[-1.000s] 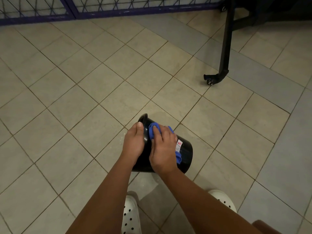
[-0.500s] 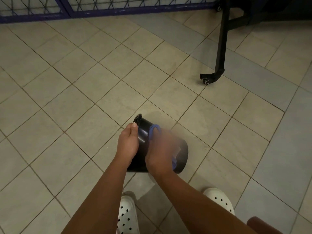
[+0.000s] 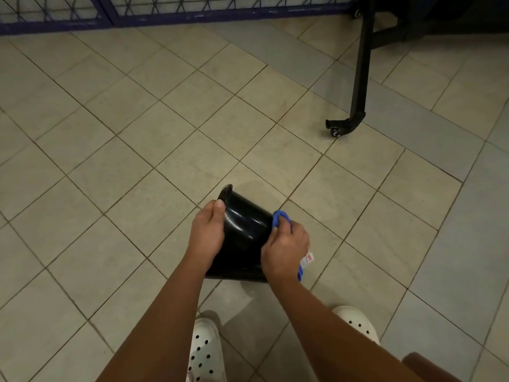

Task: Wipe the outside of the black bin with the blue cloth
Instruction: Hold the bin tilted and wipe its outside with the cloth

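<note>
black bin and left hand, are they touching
Touching. The head view shows the left hand curled against the black bin side, thumb over its far end, with no gap between them.

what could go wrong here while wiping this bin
1. The left hand grips the glossy black bin at one end only, tilted over the tiled floor; a hard push from the right hand might twist it loose onto the white shoes.
2. The blue cloth is bunched, with a tail hanging below the hand, so patches, especially the hidden underside, may be missed.
</note>
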`<state>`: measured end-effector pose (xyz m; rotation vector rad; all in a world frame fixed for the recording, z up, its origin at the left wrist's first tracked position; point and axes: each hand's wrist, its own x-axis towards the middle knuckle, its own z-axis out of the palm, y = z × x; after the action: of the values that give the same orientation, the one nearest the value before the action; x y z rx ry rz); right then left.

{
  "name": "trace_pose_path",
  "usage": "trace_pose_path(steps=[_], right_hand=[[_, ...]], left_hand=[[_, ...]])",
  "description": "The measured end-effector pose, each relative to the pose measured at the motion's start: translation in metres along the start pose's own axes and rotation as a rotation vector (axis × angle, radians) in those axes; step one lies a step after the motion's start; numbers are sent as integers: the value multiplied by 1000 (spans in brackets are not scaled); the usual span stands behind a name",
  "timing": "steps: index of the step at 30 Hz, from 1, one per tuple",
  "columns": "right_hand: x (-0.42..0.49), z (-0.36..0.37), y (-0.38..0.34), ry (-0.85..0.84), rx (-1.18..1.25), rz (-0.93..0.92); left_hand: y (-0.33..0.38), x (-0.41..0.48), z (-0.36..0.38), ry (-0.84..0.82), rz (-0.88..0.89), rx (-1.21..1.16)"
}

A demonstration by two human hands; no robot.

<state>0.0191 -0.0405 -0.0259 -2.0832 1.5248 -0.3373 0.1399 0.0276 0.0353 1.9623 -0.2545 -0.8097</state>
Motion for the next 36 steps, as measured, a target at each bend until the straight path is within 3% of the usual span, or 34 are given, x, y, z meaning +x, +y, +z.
trace_pose_path(steps=[7, 12, 21, 26, 36], right_hand=[[3, 5, -54, -32, 43, -299], [37, 0, -41, -177, -28, -412], [39, -11, 32, -171, -117, -124], [28, -11, 46, -138, 42, 140], [-13, -3, 60, -75, 198, 199]], left_hand=[[-1, 2, 2, 27, -2, 27], [-7, 1, 0, 82, 4, 20], [-8, -2, 0, 84, -32, 0], [-3, -2, 2, 85, -37, 14], [-6, 2, -1, 142, -143, -22]])
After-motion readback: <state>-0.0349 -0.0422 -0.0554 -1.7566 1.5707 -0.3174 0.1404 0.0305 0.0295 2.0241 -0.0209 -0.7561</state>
